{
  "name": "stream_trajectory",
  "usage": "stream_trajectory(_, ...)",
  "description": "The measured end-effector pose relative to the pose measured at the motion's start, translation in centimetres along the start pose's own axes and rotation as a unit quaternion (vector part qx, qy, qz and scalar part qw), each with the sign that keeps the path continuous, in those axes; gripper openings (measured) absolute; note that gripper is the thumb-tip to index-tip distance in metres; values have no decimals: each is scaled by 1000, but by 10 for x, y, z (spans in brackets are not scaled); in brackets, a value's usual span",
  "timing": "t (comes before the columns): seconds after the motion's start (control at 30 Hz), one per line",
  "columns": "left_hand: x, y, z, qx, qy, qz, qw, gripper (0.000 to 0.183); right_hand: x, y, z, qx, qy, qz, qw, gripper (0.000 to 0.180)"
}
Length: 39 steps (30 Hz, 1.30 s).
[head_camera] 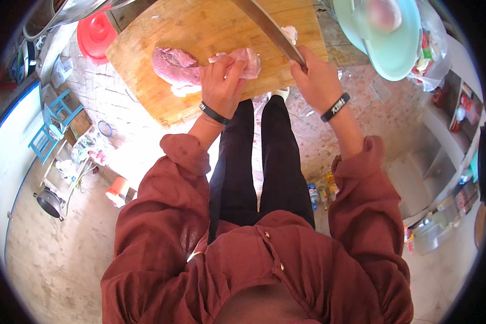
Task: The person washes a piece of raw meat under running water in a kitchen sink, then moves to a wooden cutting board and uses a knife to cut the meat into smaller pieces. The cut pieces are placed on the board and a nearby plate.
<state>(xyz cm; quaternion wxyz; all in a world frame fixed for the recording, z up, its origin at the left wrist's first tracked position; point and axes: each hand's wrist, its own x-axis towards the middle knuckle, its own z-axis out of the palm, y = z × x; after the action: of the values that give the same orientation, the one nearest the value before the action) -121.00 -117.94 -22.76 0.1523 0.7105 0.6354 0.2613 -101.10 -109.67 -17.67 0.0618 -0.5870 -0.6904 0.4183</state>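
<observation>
On a wooden cutting board [178, 24] lies a long piece of raw meat [174, 67], pink with a pale fatty edge. My left hand [223, 83] presses on its right part with bent fingers, and the meat bulges out beyond the fingertips. In my right hand [320, 79] is the handle of a large knife [273, 34]. Its long blade slants up and to the left over the board, apart from the meat, and its far end runs out of the picture. Behind the blade sits a small pale scrap of meat or fat [290, 34].
At the right of the board stand a pale green basin [393, 60] holding a bowl and a clear plastic bag [433, 60] of packets. A red plastic lid or basin [97, 36] is at the left. Blue chairs [52, 125] and a dark pot [50, 203] stand farther left.
</observation>
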Motion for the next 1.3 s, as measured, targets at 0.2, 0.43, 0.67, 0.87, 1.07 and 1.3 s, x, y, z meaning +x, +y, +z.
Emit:
stream_trajectory(0.2,1,15,8,15,-4,-65,998,51,-39,-9,-7,-2,-35,33,999,22)
stream_trajectory(0.43,7,10,13,49,-46,-68,995,46,-66,-10,9,3,-27,18,999,21)
stream_trajectory(0.67,2,14,21,22,-27,-73,997,42,-70,-6,3,-29,-54,34,998,23)
stream_trajectory(0.87,3,11,24,-17,-28,-51,998,42,-71,-3,3,-54,-99,53,992,23)
stream_trajectory(1.07,1,8,26,-7,-33,-34,999,42,-63,-12,2,-91,-119,71,986,23)
stream_trajectory(1.3,4,9,27,2,-21,-25,999,41,-47,-25,6,-115,-126,77,982,27)
